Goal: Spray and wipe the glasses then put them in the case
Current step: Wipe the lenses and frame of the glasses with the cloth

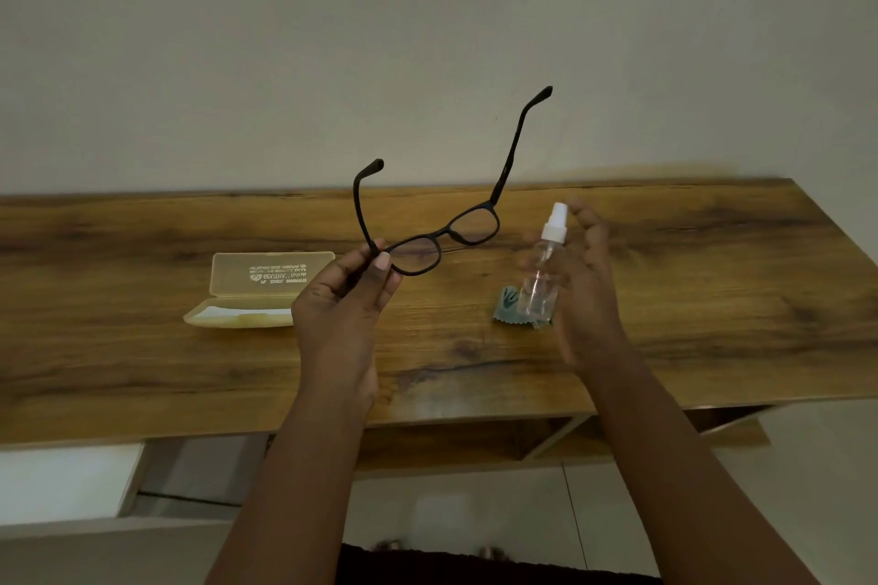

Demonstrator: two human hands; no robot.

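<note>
My left hand [342, 304] pinches the black-framed glasses [444, 233] by their left lens corner and holds them above the wooden table [712, 276], temples unfolded and pointing up toward the wall. My right hand [586, 290] grips a small clear spray bottle [541, 276] with a white nozzle, upright, just right of the glasses, index finger near the nozzle top. A teal cleaning cloth [510, 306] lies on the table behind the bottle, partly hidden. The pale yellow glasses case [259, 290] lies open on the table to the left.
A plain light wall rises behind the table. Below the table's front edge I see a white drawer or cabinet at the left, a wooden shelf under the tabletop at the right, and a pale tiled floor.
</note>
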